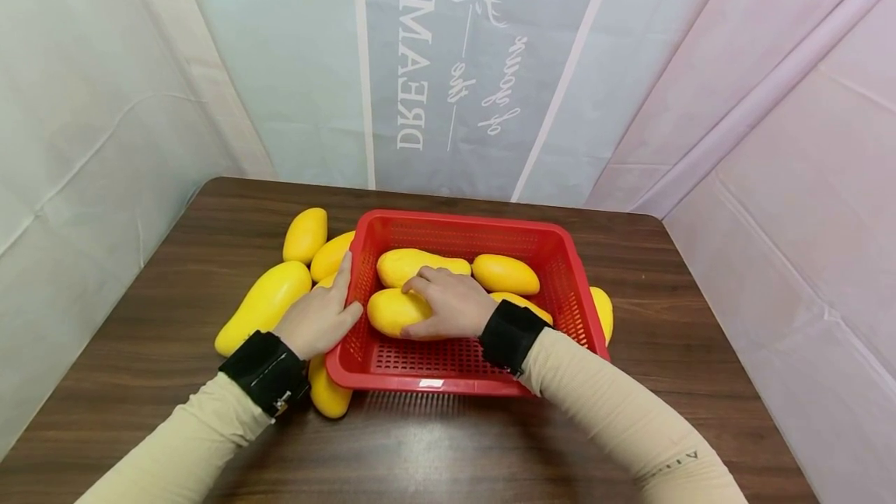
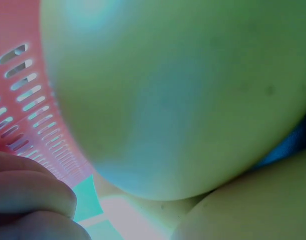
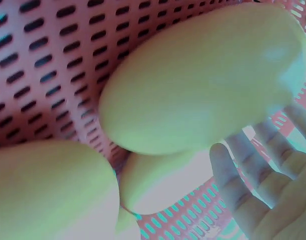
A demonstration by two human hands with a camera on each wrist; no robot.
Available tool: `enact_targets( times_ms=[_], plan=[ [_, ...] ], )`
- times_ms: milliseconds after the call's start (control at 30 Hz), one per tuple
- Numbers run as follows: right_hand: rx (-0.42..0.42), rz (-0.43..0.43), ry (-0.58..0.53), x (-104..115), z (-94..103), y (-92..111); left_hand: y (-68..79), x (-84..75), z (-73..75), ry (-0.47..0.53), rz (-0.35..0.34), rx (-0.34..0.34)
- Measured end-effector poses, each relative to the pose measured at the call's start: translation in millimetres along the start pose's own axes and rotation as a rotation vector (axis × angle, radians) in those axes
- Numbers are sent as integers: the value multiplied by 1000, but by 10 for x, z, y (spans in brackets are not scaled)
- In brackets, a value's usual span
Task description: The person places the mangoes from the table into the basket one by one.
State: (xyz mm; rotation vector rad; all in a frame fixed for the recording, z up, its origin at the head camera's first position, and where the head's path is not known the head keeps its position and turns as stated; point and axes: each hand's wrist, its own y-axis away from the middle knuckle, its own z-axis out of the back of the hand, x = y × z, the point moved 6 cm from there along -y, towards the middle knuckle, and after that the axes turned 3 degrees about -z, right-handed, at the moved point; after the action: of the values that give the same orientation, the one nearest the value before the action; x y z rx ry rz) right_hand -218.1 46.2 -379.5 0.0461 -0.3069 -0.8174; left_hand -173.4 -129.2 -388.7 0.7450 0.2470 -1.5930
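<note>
A red plastic basket [image 1: 448, 389] with slotted walls sits on the table, holding several yellow mangoes. My left hand [image 1: 318, 319] holds its left rim, thumb over the edge and index finger along it; other fingers [image 2: 33, 200] show curled beside the outer wall in the left wrist view. Inside the basket, my right hand [image 1: 451, 303] grips the front-left mango [image 1: 385, 312], thumb on its near side and fingers on its far side. Fingertips lie along a mango [image 3: 202, 85] in the right wrist view. Behind it lies another mango [image 1: 399, 264].
Outside the basket's left side lie several mangoes, including a long one [image 1: 262, 309], a far one [image 1: 306, 236] and one by the near corner [image 1: 329, 395]. Another mango [image 1: 602, 313] sits beyond the right wall. The brown table [image 1: 420, 457] meets fabric-covered walls behind.
</note>
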Motion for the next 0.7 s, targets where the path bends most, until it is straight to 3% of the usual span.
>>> enact_targets(
  times_ms=[333,700],
  plan=[
    [-34,-13,31,-73,209,169,7,-6,11,-8,-11,-7],
    [-70,-113,34,-391,438,317,16,-18,6,8,-6,-4]
  ],
)
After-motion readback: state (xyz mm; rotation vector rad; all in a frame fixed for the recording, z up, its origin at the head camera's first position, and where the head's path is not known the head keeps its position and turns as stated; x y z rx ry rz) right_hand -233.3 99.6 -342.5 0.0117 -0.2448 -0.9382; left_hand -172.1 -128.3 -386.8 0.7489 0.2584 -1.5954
